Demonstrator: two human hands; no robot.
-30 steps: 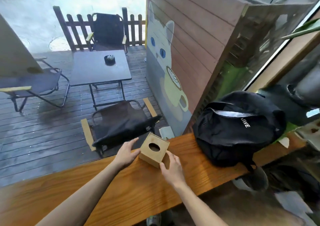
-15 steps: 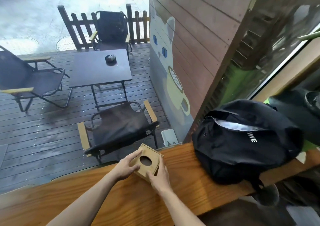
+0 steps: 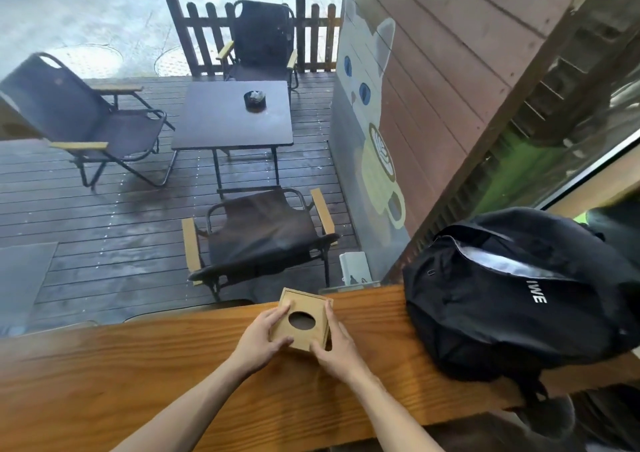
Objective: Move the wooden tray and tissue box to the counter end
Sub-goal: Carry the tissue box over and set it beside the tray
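With the left hand (image 3: 258,339) and right hand (image 3: 334,342) pressing the tissue box (image 3: 304,318) in a two-sided grip, keep it level and slide it along the tabletop (image 3: 138,375), stopping short of the backpack (image 3: 512,292) beyond the right hand.

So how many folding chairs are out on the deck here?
3: one dark folding chair left of the square black table, one behind it by the fence, one nearest the wooden counter. More may sit off-frame.

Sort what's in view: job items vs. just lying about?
Job:
- tissue box, held between left hand and right hand
- wooden counter
- wooden tray: not in view

Lying about:
- black backpack on the counter
- patio table
- folding chairs
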